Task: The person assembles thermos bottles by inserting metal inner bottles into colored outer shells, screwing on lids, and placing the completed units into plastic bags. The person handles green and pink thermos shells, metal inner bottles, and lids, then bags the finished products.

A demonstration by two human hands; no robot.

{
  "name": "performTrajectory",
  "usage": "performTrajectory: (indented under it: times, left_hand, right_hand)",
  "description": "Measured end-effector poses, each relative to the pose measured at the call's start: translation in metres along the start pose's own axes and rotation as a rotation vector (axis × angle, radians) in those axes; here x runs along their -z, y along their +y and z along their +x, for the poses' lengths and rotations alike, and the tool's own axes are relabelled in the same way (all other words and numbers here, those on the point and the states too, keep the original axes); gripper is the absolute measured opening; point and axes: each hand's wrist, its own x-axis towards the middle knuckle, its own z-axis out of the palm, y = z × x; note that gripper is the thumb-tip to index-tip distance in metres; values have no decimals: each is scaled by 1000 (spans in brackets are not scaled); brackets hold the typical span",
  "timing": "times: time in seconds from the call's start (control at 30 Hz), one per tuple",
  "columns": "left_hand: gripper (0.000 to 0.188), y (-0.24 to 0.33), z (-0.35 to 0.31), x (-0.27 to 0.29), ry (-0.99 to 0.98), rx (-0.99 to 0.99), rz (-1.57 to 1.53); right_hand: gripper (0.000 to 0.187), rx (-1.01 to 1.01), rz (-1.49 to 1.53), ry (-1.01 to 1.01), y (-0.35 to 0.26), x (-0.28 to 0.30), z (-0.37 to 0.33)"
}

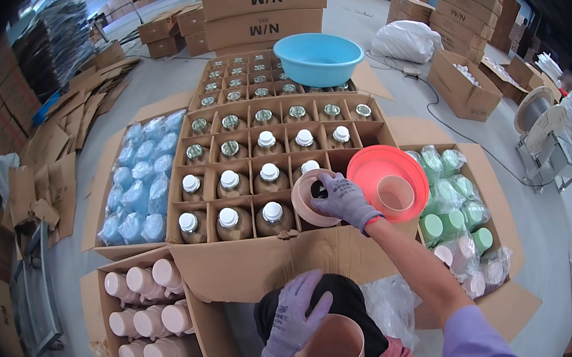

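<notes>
Hands (341, 198) on pink cups (310, 200), bottle-filled carton (179, 192).

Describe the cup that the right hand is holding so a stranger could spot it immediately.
Start at the big divided carton of bottles in the middle. At its front right corner, beside the red basin, the gloved right hand presses a pink cup over a bottle, the only cup on that carton.

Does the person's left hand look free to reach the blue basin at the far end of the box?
Probably not as things stand. The left hand is busy, gripping a pink cup close to the body, and the blue basin sits beyond the whole box of bottles, a long stretch away.
</notes>
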Motion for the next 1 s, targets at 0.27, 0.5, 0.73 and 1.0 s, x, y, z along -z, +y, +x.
performTrajectory:
  times: [0.27,0.5,0.73,1.0]
  left_hand:
    - [45,-14,1,-2,-112,11,-15]
    - [44,-24,-2,3,-90,55,-41]
    - [41,-18,12,4,38,325,-512]
    - [76,-84,37,32,443,600,-1219]
  right_hand:
    - [64,24,18,525,83,21,66]
    - [25,100,-501,586,31,24,39]
    - [65,473,-119,-109,-56,-95,31]
    - [56,761,77,377,-84,17,-22]
